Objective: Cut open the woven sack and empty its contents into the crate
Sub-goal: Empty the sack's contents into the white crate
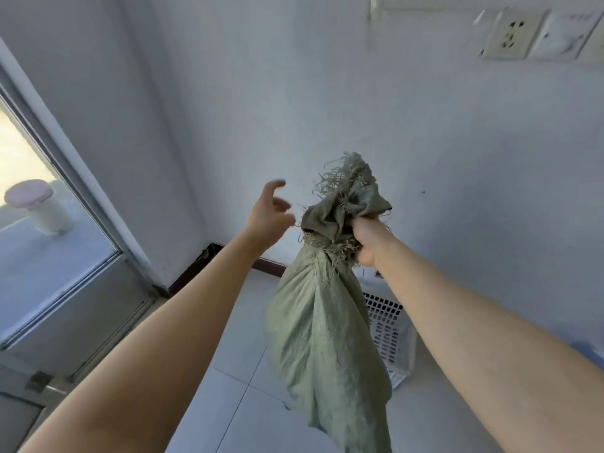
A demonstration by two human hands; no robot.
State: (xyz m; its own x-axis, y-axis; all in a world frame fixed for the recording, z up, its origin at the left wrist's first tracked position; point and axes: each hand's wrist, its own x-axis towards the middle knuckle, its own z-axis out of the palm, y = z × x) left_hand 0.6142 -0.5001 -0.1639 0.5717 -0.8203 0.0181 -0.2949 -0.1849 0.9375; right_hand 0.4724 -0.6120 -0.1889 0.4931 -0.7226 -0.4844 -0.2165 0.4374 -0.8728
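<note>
A grey-green woven sack [327, 338] hangs in the air in front of me, its frayed, bunched neck at the top. My right hand [364, 240] grips the sack at that knotted neck and holds it up. My left hand [269, 212] is raised just left of the neck, fingers spread and loose, apart from the sack and holding nothing. A white lattice-sided plastic crate [390, 331] stands on the floor against the wall, behind and below the sack, mostly hidden by the sack and my right arm.
White wall ahead with a power socket [513, 35] at upper right. A glass door [49, 223] with a metal frame is on the left. Light floor tiles [235, 403] lie below, with a dark skirting board along the wall.
</note>
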